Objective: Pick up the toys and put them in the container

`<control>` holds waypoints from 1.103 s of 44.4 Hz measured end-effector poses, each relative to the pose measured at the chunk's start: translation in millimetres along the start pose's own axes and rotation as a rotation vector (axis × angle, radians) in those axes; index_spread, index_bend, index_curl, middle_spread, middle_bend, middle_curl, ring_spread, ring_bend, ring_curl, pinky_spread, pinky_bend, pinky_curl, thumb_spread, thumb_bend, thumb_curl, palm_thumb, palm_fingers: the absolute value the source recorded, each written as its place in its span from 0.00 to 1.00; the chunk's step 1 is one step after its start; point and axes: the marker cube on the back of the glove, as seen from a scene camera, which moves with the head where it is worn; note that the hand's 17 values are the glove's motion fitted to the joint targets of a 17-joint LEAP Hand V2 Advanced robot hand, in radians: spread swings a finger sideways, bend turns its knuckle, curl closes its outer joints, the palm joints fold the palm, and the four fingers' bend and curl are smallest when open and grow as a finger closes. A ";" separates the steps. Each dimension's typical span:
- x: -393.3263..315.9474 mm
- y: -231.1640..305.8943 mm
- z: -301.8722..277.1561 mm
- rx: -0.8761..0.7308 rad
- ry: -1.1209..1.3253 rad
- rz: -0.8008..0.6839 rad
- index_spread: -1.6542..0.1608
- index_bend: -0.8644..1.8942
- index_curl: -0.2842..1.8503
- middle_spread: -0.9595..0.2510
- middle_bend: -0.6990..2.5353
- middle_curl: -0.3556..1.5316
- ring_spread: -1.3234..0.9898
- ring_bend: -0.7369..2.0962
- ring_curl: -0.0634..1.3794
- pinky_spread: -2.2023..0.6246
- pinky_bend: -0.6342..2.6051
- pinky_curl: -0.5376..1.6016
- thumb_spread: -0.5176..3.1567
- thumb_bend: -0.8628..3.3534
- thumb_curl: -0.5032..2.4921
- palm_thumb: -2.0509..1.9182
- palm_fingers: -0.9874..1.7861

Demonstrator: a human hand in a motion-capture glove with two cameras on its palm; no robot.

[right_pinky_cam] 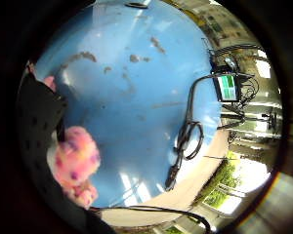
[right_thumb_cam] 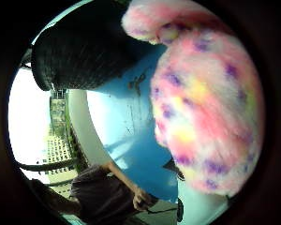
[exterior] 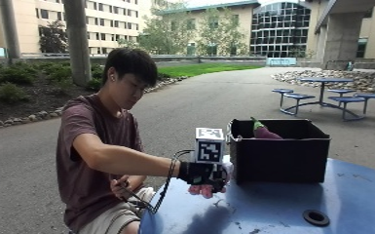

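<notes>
My gloved right hand hovers just above the round blue table, a little left of the black container. Its fingers curl around a pink plush toy with purple and yellow spots, which peeks out under the hand in the outside view. In the little finger side palm view the plush toy sits against the glove, above the blue tabletop. A purple eggplant toy pokes up inside the container at its back.
A black cable lies coiled on the table near its edge, leading to a small device with a green screen. The tabletop has a round hole near the front. The person's bare hand stays below the table edge.
</notes>
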 end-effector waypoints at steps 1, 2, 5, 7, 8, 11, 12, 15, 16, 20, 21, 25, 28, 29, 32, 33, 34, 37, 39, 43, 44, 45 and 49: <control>-1.7 -1.6 -8.4 0.004 0.003 0.002 0.87 0.67 0.34 0.65 0.61 0.56 0.44 0.72 0.49 0.63 0.45 0.45 0.44 0.29 0.41 0.73 0.82; -3.1 -3.4 -18.2 0.009 0.002 0.005 0.87 0.67 0.34 0.64 0.62 0.56 0.44 0.72 0.49 0.63 0.46 0.46 0.43 0.28 0.42 0.73 0.81; -4.3 -9.9 -54.8 0.037 0.010 0.025 0.86 0.63 0.34 0.64 0.64 0.57 0.43 0.74 0.51 0.64 0.48 0.47 0.41 0.25 0.42 0.69 0.75; 2.7 -14.5 -82.2 0.062 0.104 0.047 0.85 0.60 0.34 0.64 0.64 0.58 0.43 0.75 0.51 0.64 0.50 0.48 0.40 0.24 0.42 0.68 0.73; 8.7 -16.4 -94.8 0.074 0.180 0.061 0.85 0.59 0.34 0.64 0.64 0.58 0.43 0.75 0.51 0.64 0.50 0.48 0.40 0.24 0.42 0.67 0.73; 6.8 -21.2 -126.6 0.108 0.216 0.077 0.84 0.56 0.34 0.64 0.65 0.59 0.43 0.76 0.52 0.64 0.52 0.49 0.39 0.23 0.42 0.67 0.72; -1.7 -23.4 -140.8 0.127 0.155 0.073 0.84 0.56 0.34 0.64 0.65 0.59 0.43 0.77 0.52 0.64 0.52 0.50 0.39 0.23 0.42 0.67 0.72; -21.6 -31.1 -195.0 0.189 0.053 0.055 0.83 0.54 0.34 0.63 0.66 0.60 0.42 0.77 0.53 0.64 0.53 0.50 0.38 0.22 0.43 0.66 0.71; -24.5 -33.3 -210.2 0.207 0.062 0.050 0.83 0.53 0.34 0.63 0.66 0.60 0.42 0.77 0.53 0.64 0.53 0.51 0.38 0.22 0.43 0.66 0.71; -32.2 -42.2 -253.0 0.257 0.142 0.052 0.82 0.52 0.35 0.63 0.66 0.61 0.42 0.78 0.53 0.64 0.54 0.51 0.38 0.22 0.43 0.66 0.71; -39.0 -44.5 -261.3 0.268 0.110 0.055 0.82 0.51 0.35 0.63 0.66 0.61 0.42 0.78 0.53 0.64 0.54 0.51 0.38 0.22 0.43 0.66 0.70; -62.2 -57.2 -287.4 0.306 0.026 0.098 0.81 0.50 0.36 0.63 0.66 0.62 0.42 0.78 0.53 0.65 0.54 0.51 0.38 0.21 0.44 0.66 0.70; -65.0 -69.2 -298.3 0.323 0.120 0.132 0.81 0.50 0.37 0.63 0.66 0.62 0.42 0.78 0.53 0.65 0.54 0.51 0.38 0.21 0.44 0.66 0.70; -68.4 -72.9 -300.7 0.327 0.128 0.131 0.81 0.50 0.37 0.63 0.66 0.62 0.42 0.78 0.53 0.65 0.54 0.51 0.38 0.21 0.44 0.66 0.70; -85.4 -83.6 -305.3 0.334 0.085 0.080 0.80 0.49 0.38 0.63 0.66 0.62 0.42 0.79 0.53 0.65 0.54 0.51 0.38 0.21 0.44 0.66 0.70; -91.0 -87.6 -305.9 0.333 0.071 0.054 0.80 0.49 0.38 0.63 0.66 0.62 0.42 0.79 0.53 0.65 0.54 0.51 0.38 0.21 0.44 0.66 0.70; -96.2 -91.7 -306.0 0.332 0.063 0.028 0.80 0.49 0.39 0.63 0.66 0.63 0.42 0.79 0.53 0.65 0.54 0.51 0.38 0.21 0.44 0.66 0.70; -116.3 -104.7 -304.4 0.323 0.063 0.001 0.79 0.48 0.40 0.63 0.66 0.63 0.42 0.79 0.53 0.65 0.54 0.51 0.38 0.21 0.45 0.67 0.70; -136.3 -114.9 -302.5 0.319 0.061 0.018 0.79 0.48 0.40 0.63 0.66 0.63 0.42 0.79 0.53 0.65 0.54 0.51 0.38 0.20 0.45 0.66 0.70; -166.7 -133.8 -297.0 0.311 0.087 0.076 0.79 0.47 0.42 0.63 0.66 0.63 0.42 0.79 0.53 0.65 0.54 0.51 0.38 0.20 0.45 0.67 0.70; -173.7 -139.8 -295.6 0.311 0.091 0.118 0.79 0.47 0.42 0.63 0.66 0.63 0.42 0.79 0.53 0.65 0.54 0.51 0.38 0.20 0.45 0.67 0.70; -182.1 -145.6 -294.1 0.311 0.091 0.146 0.78 0.46 0.43 0.63 0.66 0.64 0.42 0.79 0.53 0.65 0.54 0.51 0.38 0.20 0.45 0.67 0.70; -214.2 -154.8 -286.0 0.295 0.103 -0.028 0.78 0.46 0.45 0.63 0.66 0.64 0.42 0.79 0.53 0.65 0.54 0.51 0.38 0.20 0.45 0.66 0.70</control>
